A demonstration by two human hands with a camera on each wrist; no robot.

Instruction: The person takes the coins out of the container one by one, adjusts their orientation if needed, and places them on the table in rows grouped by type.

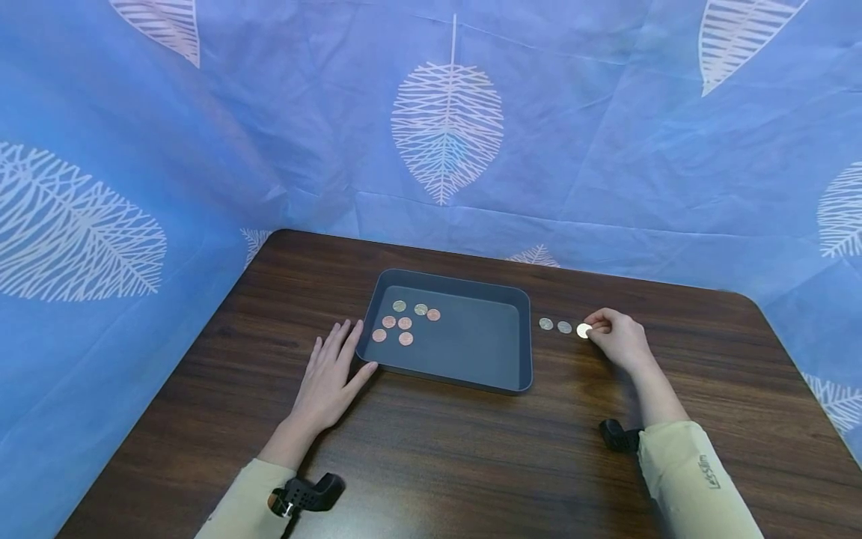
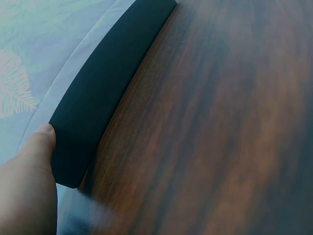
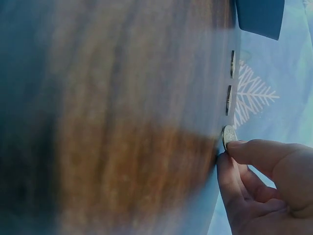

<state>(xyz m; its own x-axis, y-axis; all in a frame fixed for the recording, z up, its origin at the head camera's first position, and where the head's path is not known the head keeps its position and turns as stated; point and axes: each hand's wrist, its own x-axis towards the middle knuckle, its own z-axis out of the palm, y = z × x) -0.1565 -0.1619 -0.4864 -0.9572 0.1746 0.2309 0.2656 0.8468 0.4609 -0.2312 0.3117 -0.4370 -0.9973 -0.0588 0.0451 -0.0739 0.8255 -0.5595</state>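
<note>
Between thumb and fingers my right hand (image 1: 621,340) pinches a bright silver coin (image 1: 584,330), also clear in the right wrist view as a tilted coin (image 3: 228,137) at the fingertips. Two more silver coins lie to its left on the table, a nearer one (image 1: 564,327) and one (image 1: 545,323) close to the tray. The dark grey tray (image 1: 465,373) holds several coins in its left half, copper ones (image 1: 405,323) and silver ones (image 1: 399,306). With fingers straight and spread, my left hand (image 1: 328,383) touches the tray's left corner; its thumb (image 2: 47,139) rests against the tray wall (image 2: 93,98).
The dark wood table (image 1: 471,457) extends around the tray on all sides. A blue cloth (image 1: 572,150) with white leaf prints hangs behind the table and along its left side. Each wrist wears a black camera, one on the left (image 1: 310,492) and one on the right (image 1: 618,436).
</note>
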